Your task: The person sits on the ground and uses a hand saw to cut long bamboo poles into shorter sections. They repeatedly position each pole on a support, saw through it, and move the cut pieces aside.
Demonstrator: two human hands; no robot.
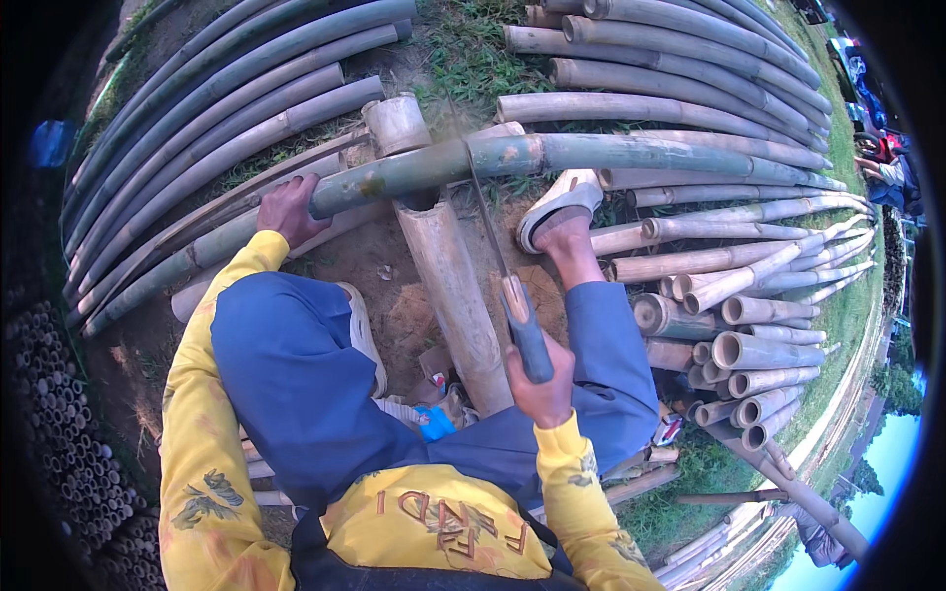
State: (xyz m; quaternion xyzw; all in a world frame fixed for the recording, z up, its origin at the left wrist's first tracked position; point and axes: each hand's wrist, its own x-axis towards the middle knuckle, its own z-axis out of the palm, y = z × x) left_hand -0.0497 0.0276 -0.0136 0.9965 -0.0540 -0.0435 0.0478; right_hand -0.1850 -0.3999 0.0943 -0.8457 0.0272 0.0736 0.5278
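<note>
Right hand (pixel 544 382): fingers wrapped closed around the handle (pixel 527 330) of a saw. Blade (pixel 484 202) lies across the green bamboo pole (pixel 591 154), just beyond the right edge of the thick bamboo support (pixel 443 286). Pole crosses that support near its far end. Left hand (pixel 287 211): fingers bent at the pole's left end; can't tell whether gripping or just resting.

Writing: large red-brown letters on the front of the yellow top (pixel 434 522), upside down in view. Red-and-white item (pixel 668 429) near the right knee; any print too small to read. No lettering readable on saw or pole.
</note>
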